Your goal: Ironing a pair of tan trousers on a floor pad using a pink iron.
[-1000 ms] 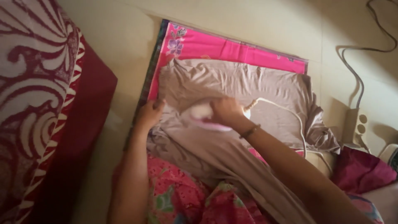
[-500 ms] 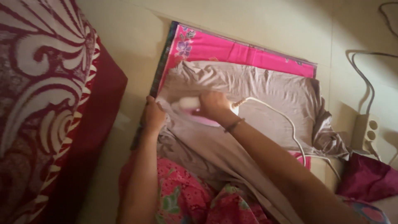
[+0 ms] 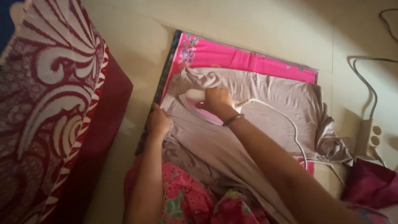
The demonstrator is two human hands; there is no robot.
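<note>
Pale tiled floor (image 3: 257, 25), pink cloth (image 3: 248, 60) spread on it, taupe garment (image 3: 273, 108) on top, right hand (image 3: 215, 99) fingers clamped around a white iron (image 3: 195, 103), its handle hidden beneath them, left hand (image 3: 158, 122) fingers together pressing the garment's edge just left of the iron, white cord (image 3: 290, 124) trailing right, power strip (image 3: 369, 137) partly cut off.

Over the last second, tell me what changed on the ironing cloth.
The right hand slid the iron leftward across the grey garment, toward its left edge. Its hold on the iron stayed, and the left hand kept pressing the garment's edge.

Pink cloth (image 3: 248, 60) on pale floor (image 3: 265, 25)
</note>
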